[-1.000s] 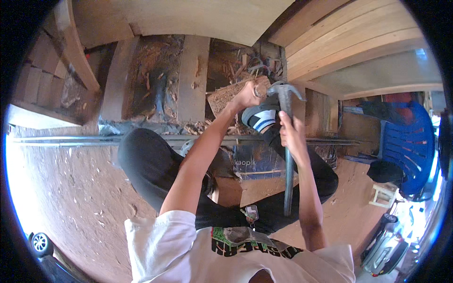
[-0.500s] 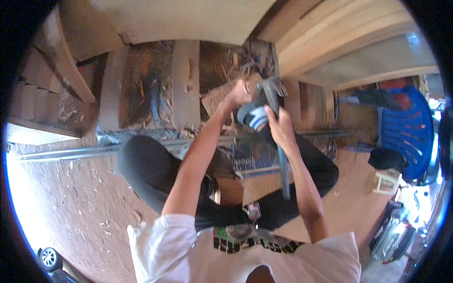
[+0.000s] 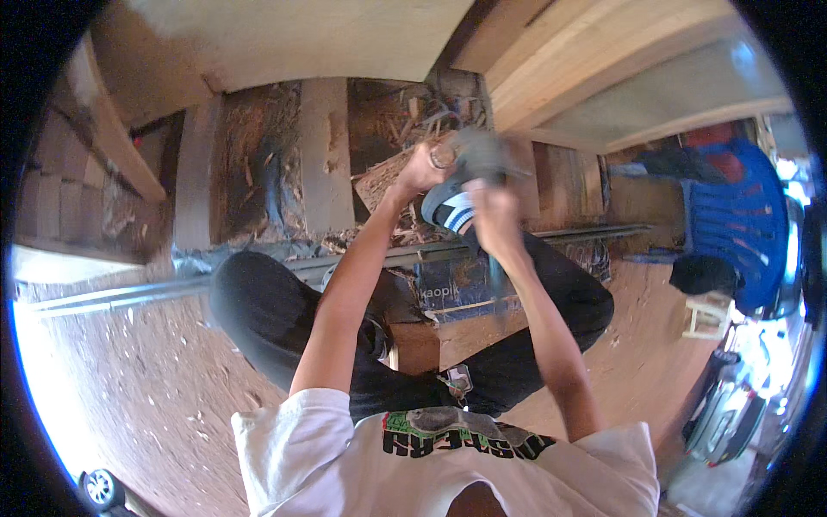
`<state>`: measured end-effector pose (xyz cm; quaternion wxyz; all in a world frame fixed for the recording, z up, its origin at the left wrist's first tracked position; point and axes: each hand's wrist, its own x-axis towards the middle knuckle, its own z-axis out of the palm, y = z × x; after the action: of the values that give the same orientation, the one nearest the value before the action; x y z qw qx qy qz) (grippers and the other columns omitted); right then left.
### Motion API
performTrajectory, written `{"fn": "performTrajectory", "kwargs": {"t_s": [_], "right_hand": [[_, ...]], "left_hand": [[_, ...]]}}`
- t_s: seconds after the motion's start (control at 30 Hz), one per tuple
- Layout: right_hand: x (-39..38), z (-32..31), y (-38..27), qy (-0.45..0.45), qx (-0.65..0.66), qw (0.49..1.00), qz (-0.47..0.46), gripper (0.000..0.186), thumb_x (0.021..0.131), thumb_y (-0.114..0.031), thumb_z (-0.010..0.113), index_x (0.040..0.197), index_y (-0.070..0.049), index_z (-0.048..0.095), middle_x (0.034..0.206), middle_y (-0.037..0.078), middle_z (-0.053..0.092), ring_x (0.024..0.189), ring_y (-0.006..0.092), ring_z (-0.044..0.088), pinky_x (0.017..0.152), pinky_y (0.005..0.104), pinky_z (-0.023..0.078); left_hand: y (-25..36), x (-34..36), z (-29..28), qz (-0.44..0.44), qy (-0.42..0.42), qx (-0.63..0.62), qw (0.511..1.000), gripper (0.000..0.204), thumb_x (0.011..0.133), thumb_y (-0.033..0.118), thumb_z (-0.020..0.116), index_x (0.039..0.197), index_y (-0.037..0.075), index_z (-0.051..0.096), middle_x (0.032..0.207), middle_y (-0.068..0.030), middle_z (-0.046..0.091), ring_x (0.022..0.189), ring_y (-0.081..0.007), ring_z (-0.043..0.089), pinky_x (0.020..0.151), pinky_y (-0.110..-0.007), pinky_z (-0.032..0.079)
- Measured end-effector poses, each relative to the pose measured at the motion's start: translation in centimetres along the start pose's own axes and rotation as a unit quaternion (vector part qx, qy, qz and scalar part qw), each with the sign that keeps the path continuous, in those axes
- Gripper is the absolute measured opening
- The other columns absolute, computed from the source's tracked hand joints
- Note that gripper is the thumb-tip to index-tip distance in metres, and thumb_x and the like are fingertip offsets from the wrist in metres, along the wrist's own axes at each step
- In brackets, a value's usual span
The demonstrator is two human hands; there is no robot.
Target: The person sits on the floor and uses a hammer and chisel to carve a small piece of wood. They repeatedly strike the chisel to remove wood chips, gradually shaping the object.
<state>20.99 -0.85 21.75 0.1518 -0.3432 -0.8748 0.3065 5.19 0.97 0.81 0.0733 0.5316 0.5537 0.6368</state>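
Observation:
My left hand [image 3: 418, 171] is closed around a small round-ended thing [image 3: 442, 157] that I cannot make out clearly, over a rough, flaky wooden block [image 3: 377, 188]. My right hand [image 3: 493, 207], smeared by motion, grips a long metal claw hammer [image 3: 497, 289], whose blurred head [image 3: 482, 153] is just right of my left hand. Below both hands, my foot in a striped sock [image 3: 450, 209] rests beside the block.
Wooden joists [image 3: 323, 155] with chips and debris lie ahead, under pale boards [image 3: 284, 43]. A long metal rail [image 3: 112, 297] crosses behind my bent legs. A blue plastic chair [image 3: 732, 224] and small stool [image 3: 705, 317] stand at the right, near parked vehicles [image 3: 732, 405].
Both hands have shifted up and to the left in the picture, as has much of the surroundings. The hammer is now strongly blurred, its head swung up slightly beside my left hand.

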Motion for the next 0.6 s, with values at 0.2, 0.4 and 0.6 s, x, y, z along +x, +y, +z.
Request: {"fn": "performTrajectory", "kwargs": {"t_s": [0.2, 0.4, 0.6], "right_hand": [[-4.7, -0.7, 4.8, -0.100, 0.302, 0.915, 0.247, 0.040, 0.095, -0.048, 0.058, 0.086, -0.009, 0.053, 0.056, -0.008, 0.038, 0.041, 0.0028, 0.033, 0.038, 0.0212, 0.026], [-6.9, -2.3, 2.5, -0.029, 0.441, 0.828, 0.345, 0.042, 0.092, -0.050, 0.062, 0.081, -0.013, 0.047, 0.056, -0.009, 0.035, 0.041, 0.0000, 0.031, 0.037, 0.0183, 0.026], [-6.2, -2.7, 3.8, -0.031, 0.476, 0.787, 0.392, 0.041, 0.091, -0.049, 0.063, 0.080, -0.013, 0.048, 0.056, -0.010, 0.036, 0.041, -0.0001, 0.031, 0.037, 0.0178, 0.025]], "left_hand": [[2.9, 1.0, -2.9, -0.156, -0.136, -0.064, 0.976, 0.013, 0.071, 0.010, 0.067, 0.070, 0.003, 0.057, 0.064, -0.0053, 0.061, 0.061, -0.0099, 0.056, 0.055, -0.034, 0.045], [6.3, 1.6, -1.0, -0.194, 0.070, -0.103, 0.973, 0.011, 0.076, 0.007, 0.066, 0.072, 0.000, 0.058, 0.063, -0.0052, 0.059, 0.060, -0.0109, 0.058, 0.055, -0.030, 0.045], [3.0, 3.6, -1.6, -0.206, -0.041, -0.023, 0.977, 0.016, 0.075, 0.005, 0.070, 0.084, -0.001, 0.059, 0.070, -0.0067, 0.062, 0.061, -0.0122, 0.057, 0.057, -0.029, 0.047]]}}
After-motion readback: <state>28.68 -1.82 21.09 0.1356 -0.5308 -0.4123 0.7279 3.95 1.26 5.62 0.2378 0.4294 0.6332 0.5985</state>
